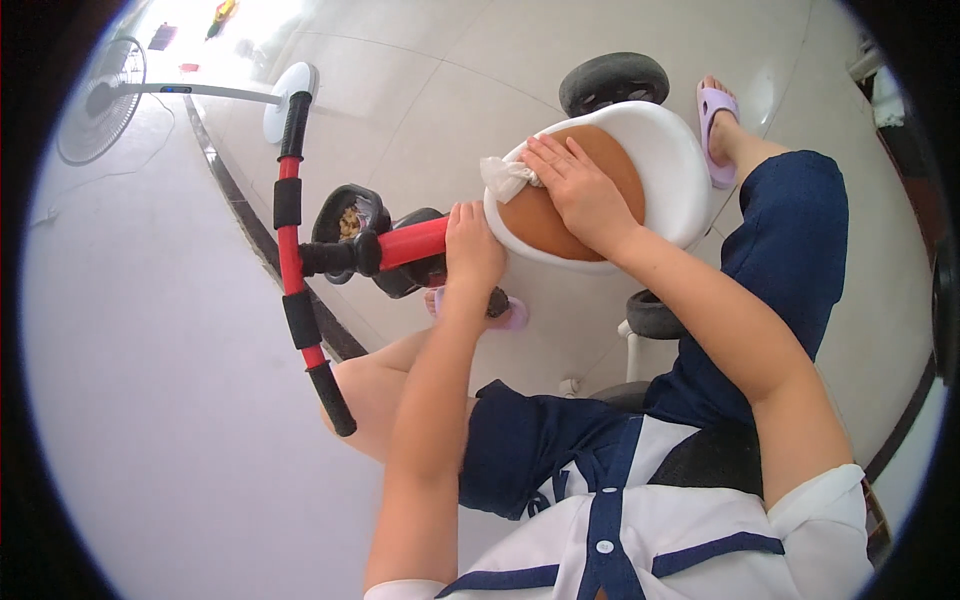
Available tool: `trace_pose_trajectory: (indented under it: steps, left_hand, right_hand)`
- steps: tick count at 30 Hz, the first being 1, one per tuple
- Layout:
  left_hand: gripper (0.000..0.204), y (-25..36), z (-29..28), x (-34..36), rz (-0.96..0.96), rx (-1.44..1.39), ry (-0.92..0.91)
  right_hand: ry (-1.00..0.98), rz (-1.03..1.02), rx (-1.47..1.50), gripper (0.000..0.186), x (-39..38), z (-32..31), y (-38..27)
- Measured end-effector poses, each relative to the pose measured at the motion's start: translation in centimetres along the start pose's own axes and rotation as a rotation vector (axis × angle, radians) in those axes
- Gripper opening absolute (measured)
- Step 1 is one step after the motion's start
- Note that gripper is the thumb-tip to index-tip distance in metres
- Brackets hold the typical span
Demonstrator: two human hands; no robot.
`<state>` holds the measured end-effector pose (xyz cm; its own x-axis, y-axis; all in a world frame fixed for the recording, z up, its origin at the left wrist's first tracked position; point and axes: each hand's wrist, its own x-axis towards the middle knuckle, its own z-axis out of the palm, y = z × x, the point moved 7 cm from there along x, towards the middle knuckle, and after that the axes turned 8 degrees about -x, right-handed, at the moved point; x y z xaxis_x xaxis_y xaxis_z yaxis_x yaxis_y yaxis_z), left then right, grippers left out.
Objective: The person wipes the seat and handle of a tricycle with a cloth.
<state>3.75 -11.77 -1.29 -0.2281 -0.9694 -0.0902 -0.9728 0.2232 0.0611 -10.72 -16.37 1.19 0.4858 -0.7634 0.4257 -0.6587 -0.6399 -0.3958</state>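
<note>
Well, from my end, the right hand point(585, 192) lies flat on the round brown seat pad point(622, 170), a crumpled white cloth point(506, 178) at its fingertips; whether it pinches it, I cannot tell. The left hand point(475, 248) wraps the red metal tube point(412, 244) beside it. A loose hold could drop the cloth; uneven pressure could roll the black rubber wheel point(614, 72) beyond the right hand.

From my end I read no lettering, number or sign; the dark panel point(177, 90) on the white pole point(230, 94) of the pedestal fan point(101, 100) is too small to decipher.
</note>
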Motion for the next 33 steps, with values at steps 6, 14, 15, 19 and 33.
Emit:
trace_pose_trajectory:
  steps: [6, 14, 15, 19, 33]
  left_hand:
    - [0.029, -1.1, -1.5, 0.1, -0.018, 0.160, -0.158]
    - [0.065, -2.0, -6.9, -5.7, -0.306, 0.475, -0.097]
    - [0.065, -2.2, -6.1, -5.7, -0.303, 0.474, -0.098]
    - [0.054, -2.7, -4.3, -3.5, -0.082, 0.345, 0.050]
    - [0.039, 1.3, -0.6, -1.0, 0.055, 0.121, 0.129]
  right_hand:
    - [-0.004, -0.002, -0.042, 0.043, 0.0, 0.1, 0.3]
    - [0.005, -0.026, -0.086, 0.042, -0.2, 0.2, 0.5]
    - [0.004, -0.022, -0.087, 0.042, -0.3, 0.2, 0.6]
    - [0.017, -0.026, -0.069, 0.041, 0.1, 0.1, 0.0]
    - [-0.005, -0.028, -0.098, 0.042, -0.1, -0.1, 0.0]
